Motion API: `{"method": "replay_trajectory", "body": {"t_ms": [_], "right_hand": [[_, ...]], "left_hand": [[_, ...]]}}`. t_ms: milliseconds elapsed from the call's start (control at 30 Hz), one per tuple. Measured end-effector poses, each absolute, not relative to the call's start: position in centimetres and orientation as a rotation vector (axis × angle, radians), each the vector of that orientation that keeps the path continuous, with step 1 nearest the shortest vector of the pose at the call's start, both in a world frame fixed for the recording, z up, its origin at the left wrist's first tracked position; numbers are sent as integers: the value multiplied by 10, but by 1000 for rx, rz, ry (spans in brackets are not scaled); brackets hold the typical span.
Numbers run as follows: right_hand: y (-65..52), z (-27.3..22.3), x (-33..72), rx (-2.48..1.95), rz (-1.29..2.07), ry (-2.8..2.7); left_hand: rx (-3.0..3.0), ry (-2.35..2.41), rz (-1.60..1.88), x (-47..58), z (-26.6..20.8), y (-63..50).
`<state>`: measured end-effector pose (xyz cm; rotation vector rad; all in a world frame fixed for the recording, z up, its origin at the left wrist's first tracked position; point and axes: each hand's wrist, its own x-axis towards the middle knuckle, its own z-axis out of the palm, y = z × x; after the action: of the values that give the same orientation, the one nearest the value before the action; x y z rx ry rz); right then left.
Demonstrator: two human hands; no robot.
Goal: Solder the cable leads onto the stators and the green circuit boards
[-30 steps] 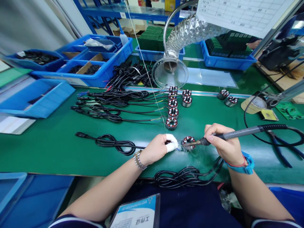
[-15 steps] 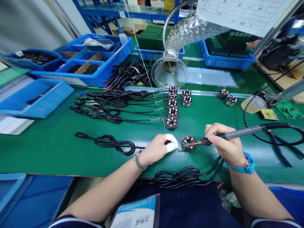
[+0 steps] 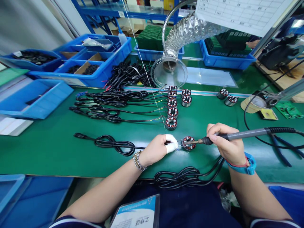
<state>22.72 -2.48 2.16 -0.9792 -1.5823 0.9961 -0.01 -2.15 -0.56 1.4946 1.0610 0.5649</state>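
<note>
Iron (image 3: 248, 134) shifted rt — cable (image 3: 177, 179) nr R hand (image 3: 227, 144), stators (image 3: 172, 116) beyond

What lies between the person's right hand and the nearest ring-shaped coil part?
In the head view, the soldering iron's metal tip and dark collar bridge the stretch from the right hand to the coil part.

Head camera: worn, facing forward and down.
Forearms (image 3: 106, 194), ID badge (image 3: 136, 212): bottom edge, nearest the lens.
Green benchtop (image 3: 47, 148): centre, viewed from above.
Blue shelving (image 3: 104, 13): top edge, well beyond.
</note>
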Motion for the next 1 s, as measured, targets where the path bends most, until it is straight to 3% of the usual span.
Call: {"method": "replay_trajectory", "body": {"t_ms": [1000], "right_hand": [[-24, 23, 229, -966, 1034, -1559]], "left_hand": [[1500, 1064, 569, -1, -7, -22]]}}
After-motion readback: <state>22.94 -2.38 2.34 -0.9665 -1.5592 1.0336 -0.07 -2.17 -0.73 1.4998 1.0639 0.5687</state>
